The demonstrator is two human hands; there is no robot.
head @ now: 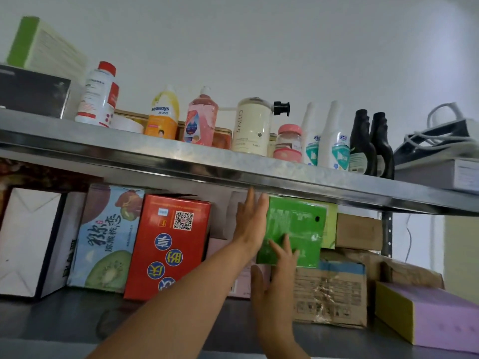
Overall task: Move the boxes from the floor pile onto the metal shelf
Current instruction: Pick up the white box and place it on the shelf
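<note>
Green box (298, 224): on lower level of metal shelf (207, 161), atop taped cardboard carton (334, 294), top just under upper board.
Left hand (251, 224): fingers straight, flat against box's left edge, gripping nothing.
Right hand (274, 281): fingers straight, pressing box's lower front face.
Red box (168, 242), kiwi-print box (106, 242): standing to left.
Purple box (435, 314): lying at right.
Bottles (202, 117): row on upper level.
</note>
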